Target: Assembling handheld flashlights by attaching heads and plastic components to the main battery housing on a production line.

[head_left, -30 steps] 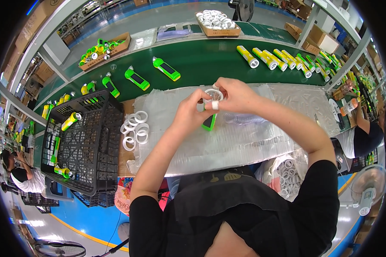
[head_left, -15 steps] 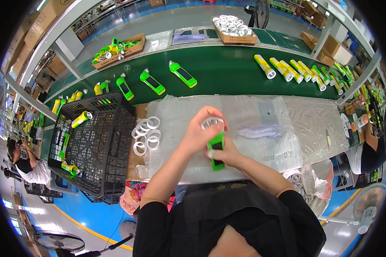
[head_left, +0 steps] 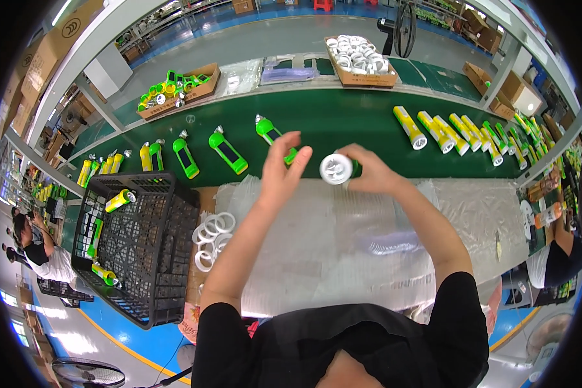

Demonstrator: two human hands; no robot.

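Evidently we have one torch [head_left: 335,169] at twelve o'clock from us, above the belt's near edge, white-rimmed head facing up toward us; our right hand [head_left: 366,169] is curled around its green body. Our left hand [head_left: 282,169], just left of twelve, has thumb and fingers parted over a green torch [head_left: 265,128] on the belt [head_left: 330,116]; we cannot tell whether they touch. As far as we can judge, the held one is done: its white rim looks seated. The yellow torches [head_left: 436,132] toward one o'clock seem likewise fitted. Apparently left are the silver-headed green torches [head_left: 228,152] toward eleven, with loose white rings [head_left: 211,237] at ten.
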